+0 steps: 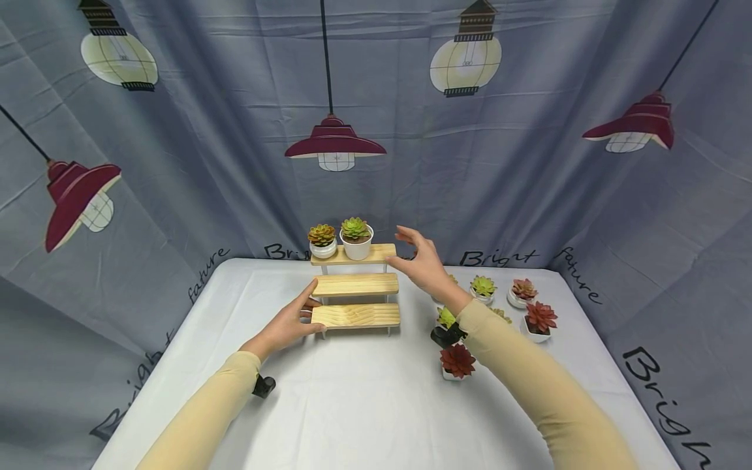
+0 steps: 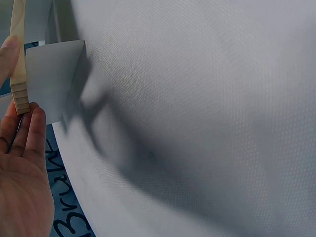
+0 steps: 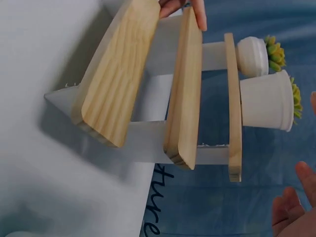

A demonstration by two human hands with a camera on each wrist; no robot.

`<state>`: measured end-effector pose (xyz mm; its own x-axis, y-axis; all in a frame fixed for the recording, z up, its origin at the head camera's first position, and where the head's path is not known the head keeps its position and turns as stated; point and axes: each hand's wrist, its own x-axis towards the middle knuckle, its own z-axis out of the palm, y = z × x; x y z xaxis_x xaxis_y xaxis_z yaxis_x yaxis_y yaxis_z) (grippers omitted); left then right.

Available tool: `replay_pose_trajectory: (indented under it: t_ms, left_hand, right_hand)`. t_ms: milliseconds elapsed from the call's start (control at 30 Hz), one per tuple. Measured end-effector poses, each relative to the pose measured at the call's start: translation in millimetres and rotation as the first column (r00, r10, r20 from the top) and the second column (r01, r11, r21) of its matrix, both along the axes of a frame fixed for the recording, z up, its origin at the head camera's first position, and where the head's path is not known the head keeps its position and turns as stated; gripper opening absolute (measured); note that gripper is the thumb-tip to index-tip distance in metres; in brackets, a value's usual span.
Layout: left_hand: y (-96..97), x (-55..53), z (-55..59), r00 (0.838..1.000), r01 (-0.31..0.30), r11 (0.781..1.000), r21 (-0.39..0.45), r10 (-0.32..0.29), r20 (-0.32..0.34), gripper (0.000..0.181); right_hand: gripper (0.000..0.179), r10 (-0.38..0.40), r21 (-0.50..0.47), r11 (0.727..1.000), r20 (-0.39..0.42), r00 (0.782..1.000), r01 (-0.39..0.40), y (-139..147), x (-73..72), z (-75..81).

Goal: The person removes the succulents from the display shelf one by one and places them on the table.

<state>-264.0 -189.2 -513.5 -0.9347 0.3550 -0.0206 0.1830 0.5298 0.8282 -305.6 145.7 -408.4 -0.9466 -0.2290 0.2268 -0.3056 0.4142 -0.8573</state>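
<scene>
A three-tier wooden plant stand [image 1: 355, 316] with pale supports stands on the table. On its top shelf [image 3: 235, 108] sit two potted succulents: a yellow-brown one [image 1: 322, 241] in a round white pot at the left, and a green one [image 1: 356, 238] in a taller white pot beside it. My left hand [image 1: 284, 328] grips the stand's left end, thumb at the bottom shelf and a finger on the middle shelf. In the left wrist view its fingers [image 2: 35, 133] reach past the wood's end. My right hand [image 1: 427, 266], fingers spread and holding nothing, hovers by the top shelf's right end.
Several more potted succulents stand on the right side of the white table [image 1: 352, 405], partly behind my right forearm. Among them are a dark red one [image 1: 457, 361], another red one [image 1: 540, 317] and a green one [image 1: 483, 286]. A grey-blue curtain [image 1: 399, 189] hangs behind.
</scene>
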Motion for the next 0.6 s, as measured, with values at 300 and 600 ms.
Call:
replay_pose_trajectory:
  t_ms: [300, 600]
  left_hand:
    - [-0.3, 0.1, -0.2, 1.0, -0.004, 1.0, 0.005, 0.004, 0.003, 0.113]
    - [-1.1, -1.1, -2.4, 1.0, -0.011, 1.0, 0.001, 0.011, 0.003, 0.113]
  right_hand:
    - [0.084, -0.047, 0.048, 0.998, 0.038, 0.998, 0.045, -18, -13.0, -5.6]
    - [0.091, -0.11, 0.11, 0.988, 0.036, 0.993, 0.106, -33, -25.1, -11.7]
